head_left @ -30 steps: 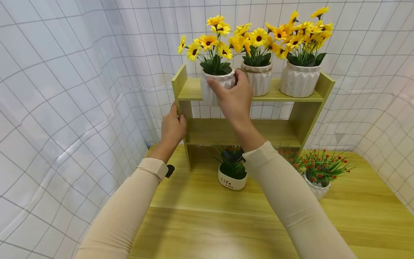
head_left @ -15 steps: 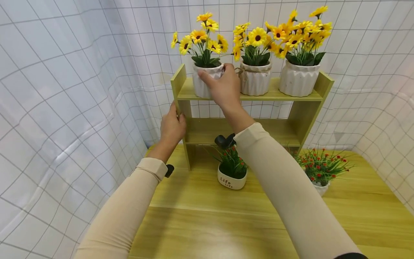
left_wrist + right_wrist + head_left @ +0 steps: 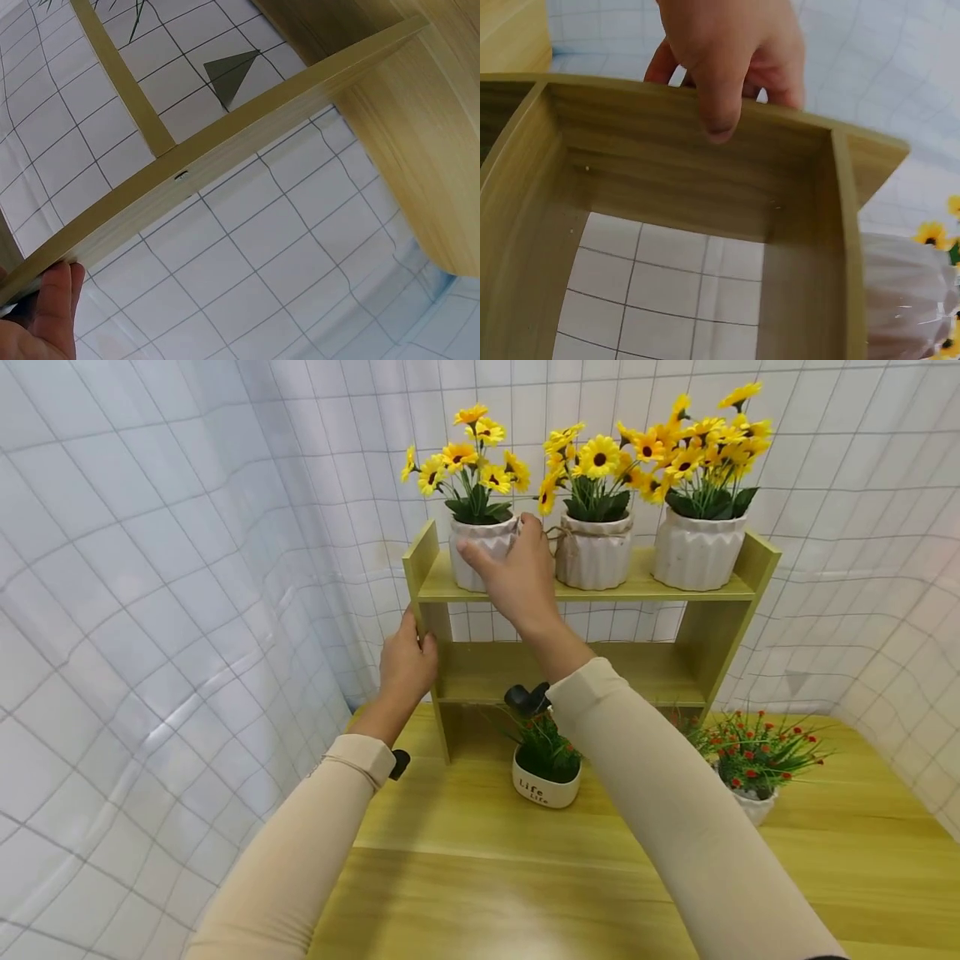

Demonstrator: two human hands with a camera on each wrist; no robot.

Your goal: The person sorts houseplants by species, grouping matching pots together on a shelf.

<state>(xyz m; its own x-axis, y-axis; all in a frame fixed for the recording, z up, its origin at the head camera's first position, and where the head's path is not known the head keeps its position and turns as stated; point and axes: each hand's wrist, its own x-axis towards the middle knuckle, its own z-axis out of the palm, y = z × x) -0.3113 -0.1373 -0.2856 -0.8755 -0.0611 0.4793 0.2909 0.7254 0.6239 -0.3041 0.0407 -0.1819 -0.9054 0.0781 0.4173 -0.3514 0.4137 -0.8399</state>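
A wooden shelf unit [image 3: 577, 670] stands at the back of the table. My left hand [image 3: 407, 662] grips its left side panel; in the right wrist view that left hand's thumb [image 3: 720, 112] lies on the inner face, with fingers behind. On the top board, at the left end, a ribbed white flowerpot [image 3: 471, 560] with yellow artificial sunflowers [image 3: 459, 457] stands upright. My right hand [image 3: 517, 575] holds this pot, thumb across its front and fingers at its right side. In the right wrist view part of the white pot [image 3: 904, 296] shows beyond the top board.
Right of the held pot stand two more white sunflower pots, one twine-tied [image 3: 595, 557] and one plain [image 3: 693, 553]. Below, an oval "Life" planter [image 3: 546, 787] sits before the shelf, and a red-flowered pot [image 3: 753, 806] is on the wooden table [image 3: 480, 893]. A gridded curtain [image 3: 150, 610] surrounds it.
My right hand has moved the sunflower pot left and back, from overhanging the top board's front edge to standing on the board. My left hand has stayed on the side panel.
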